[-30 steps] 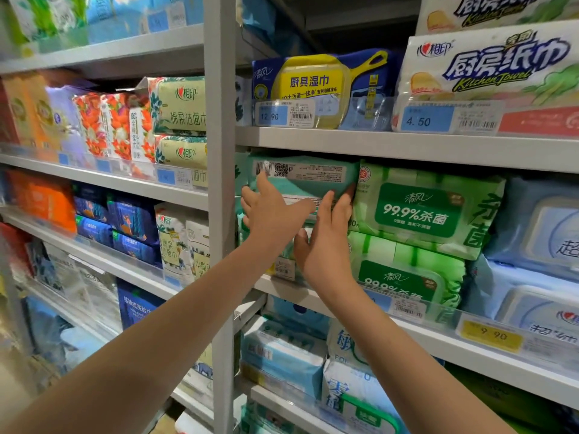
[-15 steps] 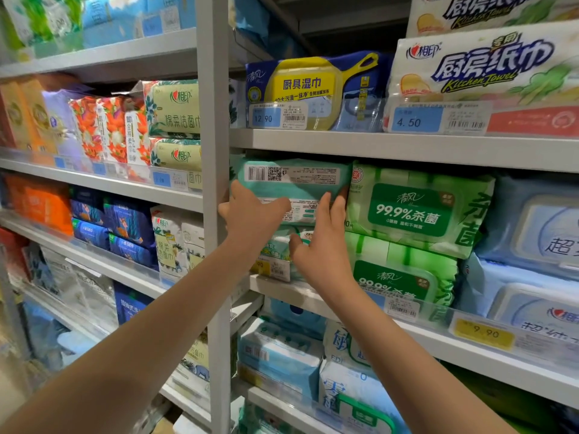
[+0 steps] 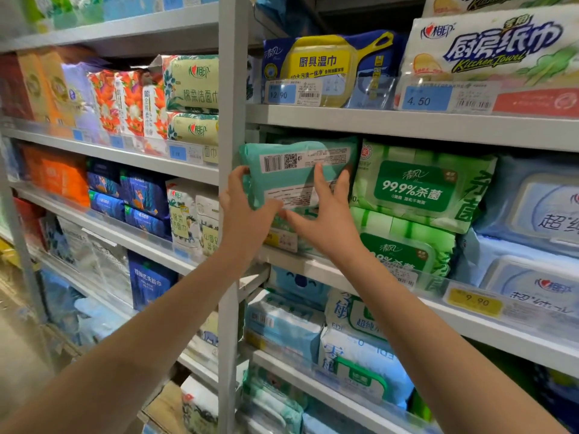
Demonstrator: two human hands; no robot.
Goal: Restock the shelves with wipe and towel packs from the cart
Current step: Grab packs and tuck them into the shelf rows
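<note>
**A:** Where was the pack in the head camera's view?

**B:** The teal wipe pack (image 3: 297, 173) sat at the left end of the middle shelf (image 3: 470, 321). Its back label faced outward and it lay on top of another pack. It was just beside the green wipe pack (image 3: 419, 186) and close to the upright post (image 3: 230, 120).

**A:** And the hands?

**B:** The left hand (image 3: 247, 211) had its fingers curled round the pack's left edge, gripping it. The right hand (image 3: 326, 220) lay against the label face with its fingers straight and spread, pressing rather than grasping.

**A:** How would it handle?

**B:** Soft and pliable, I judged, with slick film. It was probably fairly heavy with wet wipes, but not fragile. I would take it by the two short ends or push it with a flat palm, since a pinch on the film alone could slip.
</note>
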